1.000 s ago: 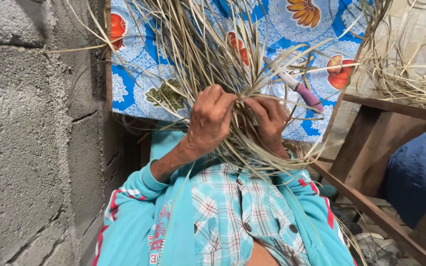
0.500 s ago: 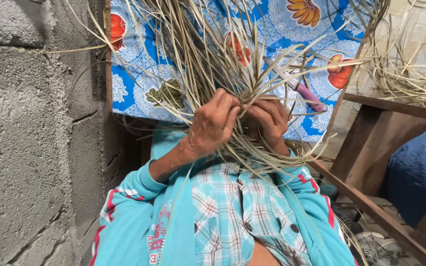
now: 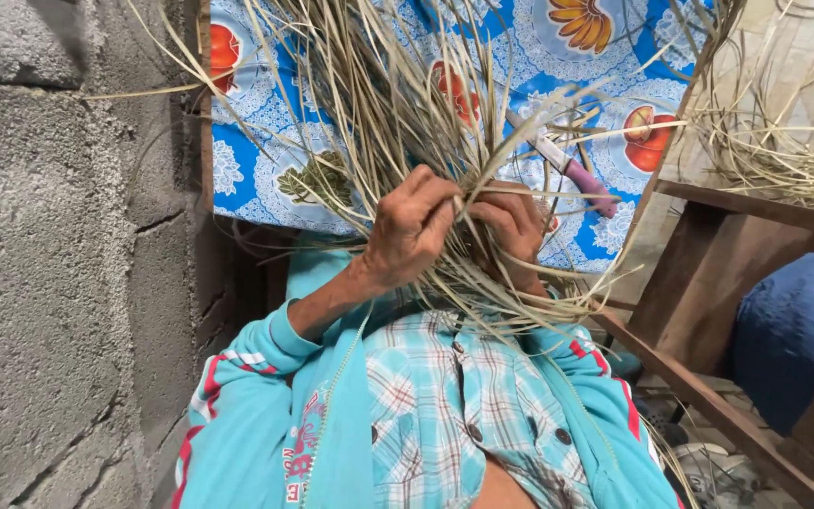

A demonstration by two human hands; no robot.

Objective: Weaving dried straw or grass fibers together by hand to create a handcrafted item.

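Rough grey block wall (image 3: 58, 283) to the left; counter (image 3: 266, 179) ahead, covered in a blue cloth printed with fruit and flowers; wooden frame (image 3: 708, 377) to the right with loose straw heaped above. Purple-handled knife (image 3: 567, 170) lying on the cloth, near the hands. Bundle of dried grass strips (image 3: 379, 104) held over the counter's near edge, against the chest: long axis upright, loose ends fanning upward and outward, shorter ends splaying below the grip. Strips pale tan, flat, narrow, dry. Left hand (image 3: 412, 226) and right hand (image 3: 515, 221) close together, both clamped on the bundle's gathered middle.
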